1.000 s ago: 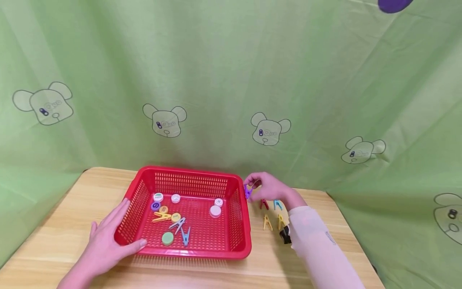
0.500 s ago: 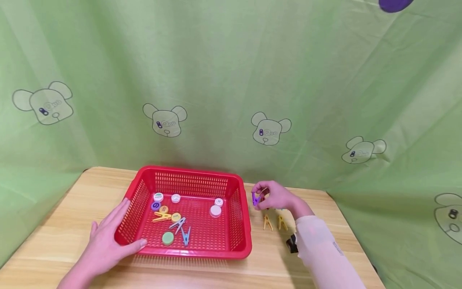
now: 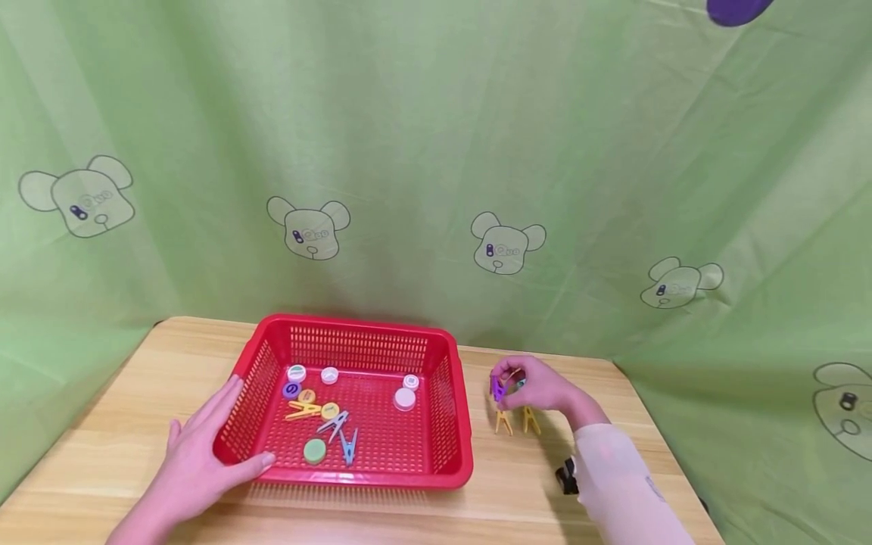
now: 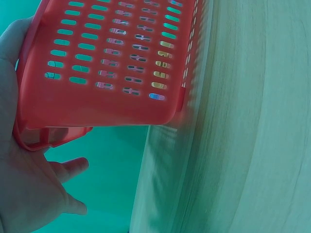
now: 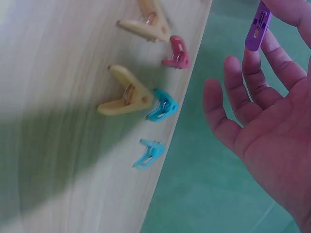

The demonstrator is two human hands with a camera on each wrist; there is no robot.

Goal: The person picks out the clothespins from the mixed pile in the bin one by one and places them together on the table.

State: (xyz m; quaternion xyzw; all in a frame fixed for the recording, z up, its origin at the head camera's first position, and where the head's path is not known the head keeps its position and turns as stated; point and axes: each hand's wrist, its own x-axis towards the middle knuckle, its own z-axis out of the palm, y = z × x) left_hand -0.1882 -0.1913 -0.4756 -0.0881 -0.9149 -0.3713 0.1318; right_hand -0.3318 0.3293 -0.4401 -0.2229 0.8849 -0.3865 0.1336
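Note:
My right hand (image 3: 540, 384) pinches a purple clothespin (image 3: 498, 388) between thumb and forefinger, above the table right of the basket; its other fingers are spread in the right wrist view. Under and around that hand lie two yellow clothespins (image 5: 127, 94), a red clothespin (image 5: 178, 52) and two blue clothespins (image 5: 163, 106). The hand mostly covers the red and blue ones in the head view. With straight fingers, my left hand (image 3: 197, 463) rests against the left side of the red basket (image 3: 368, 480), thumb over its front rim.
Inside the basket lie several bottle caps, among them a green cap (image 3: 315, 451) and a white cap (image 3: 405, 399), plus a yellow clothespin (image 3: 303, 410), a grey clothespin (image 3: 334, 425) and a blue clothespin (image 3: 349, 446). A green curtain (image 3: 409, 151) hangs behind the wooden table (image 3: 504, 499).
My right hand has moved from the basket's right rim rightward and toward me, carrying the purple clothespin over the other clothespins. My left hand has stayed on the basket.

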